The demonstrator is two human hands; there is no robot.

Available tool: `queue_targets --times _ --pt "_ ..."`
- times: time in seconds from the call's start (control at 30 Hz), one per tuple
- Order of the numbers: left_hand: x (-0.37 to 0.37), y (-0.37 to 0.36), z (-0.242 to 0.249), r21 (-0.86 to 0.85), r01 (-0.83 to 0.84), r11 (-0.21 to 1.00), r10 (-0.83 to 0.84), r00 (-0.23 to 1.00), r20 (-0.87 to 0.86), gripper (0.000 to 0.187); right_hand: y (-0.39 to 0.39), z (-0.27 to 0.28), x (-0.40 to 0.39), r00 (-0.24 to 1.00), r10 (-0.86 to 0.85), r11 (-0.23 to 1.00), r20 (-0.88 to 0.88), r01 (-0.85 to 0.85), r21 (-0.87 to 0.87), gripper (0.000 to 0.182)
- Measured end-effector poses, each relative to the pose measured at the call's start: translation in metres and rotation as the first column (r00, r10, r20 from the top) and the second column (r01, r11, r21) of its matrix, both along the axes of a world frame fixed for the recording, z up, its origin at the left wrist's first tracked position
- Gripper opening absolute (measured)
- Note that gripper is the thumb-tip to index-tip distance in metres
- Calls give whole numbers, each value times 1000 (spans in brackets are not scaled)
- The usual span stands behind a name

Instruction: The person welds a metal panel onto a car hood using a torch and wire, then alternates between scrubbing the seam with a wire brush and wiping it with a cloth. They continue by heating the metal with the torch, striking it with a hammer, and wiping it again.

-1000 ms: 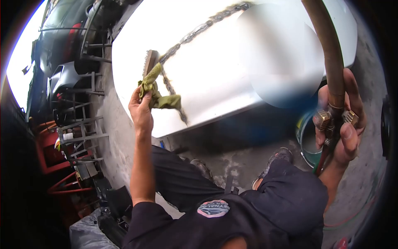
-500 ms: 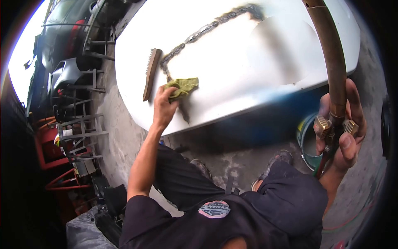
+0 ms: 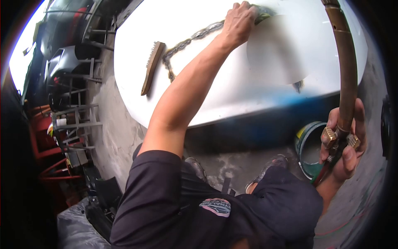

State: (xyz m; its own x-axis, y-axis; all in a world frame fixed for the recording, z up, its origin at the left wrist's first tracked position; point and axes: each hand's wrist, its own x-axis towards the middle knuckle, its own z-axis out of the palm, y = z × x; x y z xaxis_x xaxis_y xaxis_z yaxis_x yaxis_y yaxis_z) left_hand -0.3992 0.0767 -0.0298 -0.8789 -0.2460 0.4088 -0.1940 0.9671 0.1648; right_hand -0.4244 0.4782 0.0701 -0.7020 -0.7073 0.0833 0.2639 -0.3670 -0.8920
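My left hand (image 3: 239, 25) is pressed down at the far end of a dark weld seam (image 3: 199, 34) on a white panel (image 3: 137, 79). Its fingers are closed around a green rag (image 3: 263, 18), mostly hidden behind the knuckles. In my right hand (image 3: 350, 155) is a brass gas torch (image 3: 347, 70), held upright near its two knurled valve knobs (image 3: 329, 137). The torch's far end runs out of the top of the view. A wire brush (image 3: 152, 68) with a wooden handle lies on the panel, left of the seam.
A green bucket (image 3: 304, 145) stands on the concrete floor beyond my right foot. Metal stands (image 3: 81, 116) and a red frame (image 3: 45, 137) are along the left. Hoses (image 3: 340, 228) trail over the floor at lower right. Dark scorch marks are on the panel's right part.
My left hand has moved with the rag from the seam's near left end, up and right to its far end. The right hand with the torch has shifted slightly downward in view.
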Motion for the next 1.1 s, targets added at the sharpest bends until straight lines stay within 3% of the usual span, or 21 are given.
queue_targets --times 0.1,0.13,0.17,0.2,0.3,0.4,0.47,0.5,0.57,0.6,0.67,0.7,0.73,0.77,0.8,0.9,0.93,1.0,1.03,1.07,1.1 --pt "74 -24 1 -18 -178 984 178 984 21 10 7 4 4 1000 -10 1000 -2 10 18 91" --pt "117 -53 -14 388 -359 849 363 929 67 12 8 0 2 1000 17 999 6 -17 -49 91" --pt "151 -36 25 2 -499 867 476 828 295 15 9 -1 2 1000 15 998 11 -15 -53 91" --pt "182 -33 44 -87 -519 850 510 773 378 21 9 -1 1 1000 18 998 13 -17 -61 90" --pt "254 -17 83 153 -676 721 571 705 421 26 6 -10 -4 999 27 997 -25 -29 -73 89" --pt "294 18 105 177 -599 781 556 795 243 28 1 -15 -3 997 39 996 -74 -44 -79 87" --pt "300 52 128 602 -626 495 423 779 463 33 -2 -15 -1 996 35 996 -78 -42 -84 87" --pt "303 65 131 701 -567 432 310 824 475 36 -3 -14 0 995 44 996 -84 -51 -76 87" --pt "307 85 126 730 -534 427 55 821 569 42 -6 -9 1 993 83 995 -85 -87 -52 87" --pt "313 91 112 706 -400 585 -114 821 560 46 -7 -8 -1 989 103 994 -106 -107 -32 88" --pt "312 115 83 700 -451 554 -297 678 673 46 -5 -12 -5 975 188 982 -118 -183 53 83" --pt "323 127 53 758 -361 543 -371 707 603 42 8 -25 -20 972 228 970 -51 -222 102 91" --pt "331 141 32 674 -346 652 -349 652 673 41 11 -33 -25 967 255 965 -27 -253 69 91" --pt "345 153 7 642 -318 697 -326 657 680 43 22 -45 -46 920 384 919 -83 -372 129 72" --pt "359 159 -20 646 -302 702 -299 698 651 39 24 -41 -43 938 338 937 -73 -328 119 73" --pt "372 148 -42 607 -429 669 -316 575 754 47 16 -22 -17 966 242 960 -94 -224 170 75" --pt "410 142 -67 656 -299 693 -260 744 615 56 16 -16 -6 972 211 964 -103 -190 186 76" --pt "454 117 -48 609 -410 679 -231 667 708 64 15 -9 5 976 187 958 -115 -155 242 78" --pt "491 97 -48 573 -479 665 -225 603 766 57 14 -6 9 976 181 953 -123 -143 267 79" --pt "512 73 -30 453 -600 659 -239 404 883 43 14 -3 14 977 167 949 -133 -123 290 80" --pt "553 51 -22 426 -654 625 -202 392 897 32 13 0 19 977 159 944 -140 -108 313 81"
